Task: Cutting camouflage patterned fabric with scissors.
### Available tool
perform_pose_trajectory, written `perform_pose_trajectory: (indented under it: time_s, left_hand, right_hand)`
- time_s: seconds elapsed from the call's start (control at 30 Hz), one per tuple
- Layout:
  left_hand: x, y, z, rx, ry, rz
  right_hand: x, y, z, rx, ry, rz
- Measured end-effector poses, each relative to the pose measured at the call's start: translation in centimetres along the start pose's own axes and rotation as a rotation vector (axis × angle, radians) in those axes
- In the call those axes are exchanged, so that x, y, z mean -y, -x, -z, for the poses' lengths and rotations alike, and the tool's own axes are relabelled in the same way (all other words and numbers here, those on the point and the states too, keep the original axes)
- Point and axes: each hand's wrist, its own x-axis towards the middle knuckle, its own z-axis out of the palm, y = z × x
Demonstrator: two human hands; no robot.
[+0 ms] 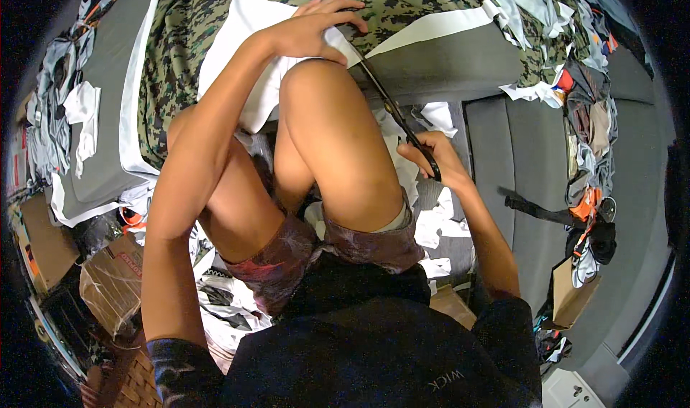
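My left hand (pixel 316 34) lies over the white fabric (pixel 237 63), fingers spread, on top of the camouflage cloth (pixel 180 42) just beyond my raised knee. In my right hand (pixel 442 160), right of the knee, are long black-handled scissors (pixel 392 104). Their blades point up and left to the white fabric's edge by my left thumb; whether they touch it I cannot tell. A narrow white strip (pixel 438 27) stretches rightward from there, over the grey padded surface (pixel 460 67).
White scraps (pixel 438 232) lie below around my legs. Grey cushions (pixel 503 164) are at the right, with a heap of mixed fabrics (pixel 593 128) and an open cardboard box (pixel 571 297). Cardboard boxes (pixel 111 286) and more scraps (pixel 83 113) are at the left.
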Motion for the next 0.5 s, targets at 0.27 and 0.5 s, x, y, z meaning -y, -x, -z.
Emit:
perform_pose_trajectory:
  time_s: [0.27, 0.5]
  left_hand:
    - [0.5, 0.1, -0.8, -0.015, -0.125, 0.034]
    - [0.4, 0.3, -0.4, 0.023, -0.257, 0.073]
  right_hand:
    - [-0.4, 0.2, -0.8, -0.043, -0.062, 0.006]
    - [-0.2, 0.5, -1.3, -0.055, -0.101, -0.02]
